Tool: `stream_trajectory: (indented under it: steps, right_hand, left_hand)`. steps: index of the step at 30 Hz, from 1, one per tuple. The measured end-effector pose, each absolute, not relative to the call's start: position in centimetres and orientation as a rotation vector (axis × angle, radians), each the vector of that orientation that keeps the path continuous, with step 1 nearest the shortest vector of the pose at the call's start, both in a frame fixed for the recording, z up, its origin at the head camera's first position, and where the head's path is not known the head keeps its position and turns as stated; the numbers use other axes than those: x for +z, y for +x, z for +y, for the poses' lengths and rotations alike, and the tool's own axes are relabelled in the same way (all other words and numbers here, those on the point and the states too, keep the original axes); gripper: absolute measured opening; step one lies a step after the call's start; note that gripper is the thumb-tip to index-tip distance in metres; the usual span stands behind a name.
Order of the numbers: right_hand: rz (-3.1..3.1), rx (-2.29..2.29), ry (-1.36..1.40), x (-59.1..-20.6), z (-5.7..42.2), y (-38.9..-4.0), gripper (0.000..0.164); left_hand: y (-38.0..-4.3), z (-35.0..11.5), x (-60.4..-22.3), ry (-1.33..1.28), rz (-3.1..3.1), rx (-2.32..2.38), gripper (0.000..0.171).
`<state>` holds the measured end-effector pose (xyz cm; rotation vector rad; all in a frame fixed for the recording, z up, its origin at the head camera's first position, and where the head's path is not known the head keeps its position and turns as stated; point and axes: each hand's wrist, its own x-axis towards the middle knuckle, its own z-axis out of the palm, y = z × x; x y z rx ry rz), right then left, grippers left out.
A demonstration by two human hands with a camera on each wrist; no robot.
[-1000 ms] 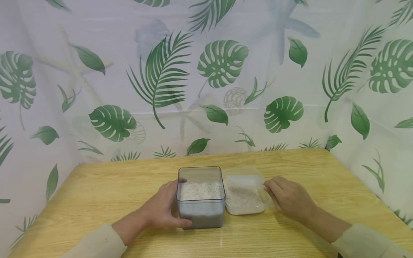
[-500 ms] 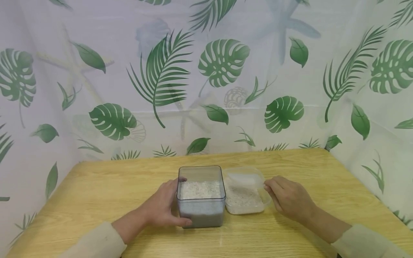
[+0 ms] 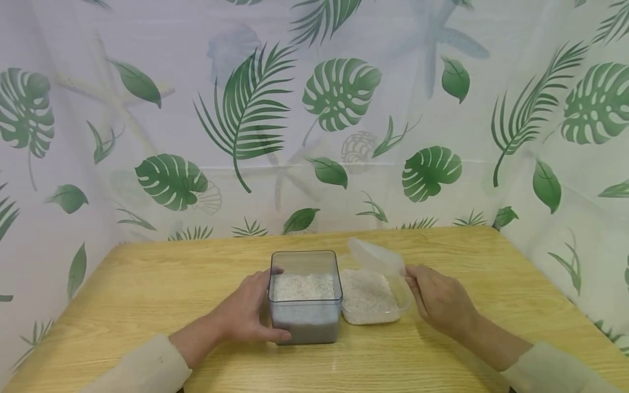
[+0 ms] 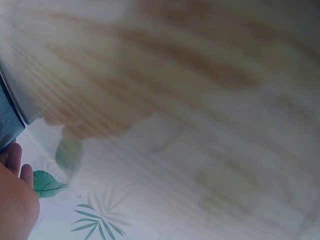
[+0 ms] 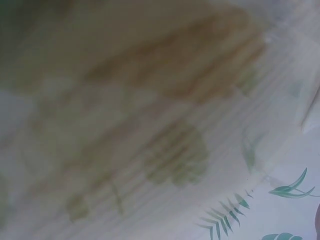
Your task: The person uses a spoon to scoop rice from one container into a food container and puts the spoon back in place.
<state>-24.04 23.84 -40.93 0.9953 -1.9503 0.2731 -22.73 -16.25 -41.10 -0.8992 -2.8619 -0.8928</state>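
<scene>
In the head view my left hand [image 3: 248, 314] grips a smoky grey, square-rimmed container [image 3: 306, 322] by its left side, thumb at the front and fingertips at the far side. Pale, rice-like grains [image 3: 303, 287] fill part of it. A corner of that container [image 4: 9, 117] shows at the left edge of the left wrist view, above my fingers [image 4: 14, 157]. My right hand [image 3: 442, 297] pinches a translucent white plastic scoop [image 3: 377, 257], tilted with its far end raised over a clear, low tub [image 3: 375, 318]. Similar grains [image 3: 368, 291] lie in the tub.
Both containers stand side by side on a wood-grain table [image 3: 187, 278]. A white cloth [image 3: 314, 213] with green leaf prints hangs behind the table and along both sides. The right wrist view shows mostly blurred printed cloth [image 5: 150, 150].
My right hand has tilted the scoop, raising its far end up from low over the grains in the tub. My left hand keeps its grip on the grey container.
</scene>
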Motion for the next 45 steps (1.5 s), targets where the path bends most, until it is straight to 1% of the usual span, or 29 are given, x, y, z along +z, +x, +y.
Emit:
stream_trajectory:
  steps: [4,12,24,28,30,36,41,45]
  right_hand:
    - [-1.918,0.31,0.982,-41.0,23.5,-24.3,0.043]
    - [-1.846,0.364,1.052,-41.5,21.8,-24.6,0.038]
    - [-1.922,0.619,0.975,-41.5,19.0,-24.4,0.038]
    - [-1.996,0.698,0.932,-41.3,18.0,-24.1,0.027]
    - [-2.01,0.709,0.93,-41.1,17.5,-24.0,0.024]
    - [-1.883,0.61,0.996,-40.0,16.5,-24.1,0.035]
    - [-1.793,0.541,1.037,-38.5,15.7,-24.3,0.034]
    - [-1.87,0.45,1.043,-36.3,14.9,-24.3,0.039]
  left_hand:
    - [-22.8,-16.3,-41.1,-0.904,-2.858,-0.88,0.116]
    - [-22.8,-16.6,-41.5,-0.909,-2.85,-0.896,0.117]
    - [-22.9,-16.4,-41.8,-0.913,-2.874,-0.916,0.117]
    - [-22.9,-16.4,-41.7,-0.912,-2.867,-0.911,0.117]
    - [-22.9,-16.4,-41.7,-0.913,-2.864,-0.909,0.117]
    - [-23.0,-16.3,-41.5,-0.945,-2.836,-0.908,0.114]
    - [-23.1,-16.2,-41.3,-0.954,-2.819,-0.91,0.112]
    - [-23.2,-16.5,-41.4,-0.958,-2.812,-0.91,0.112]
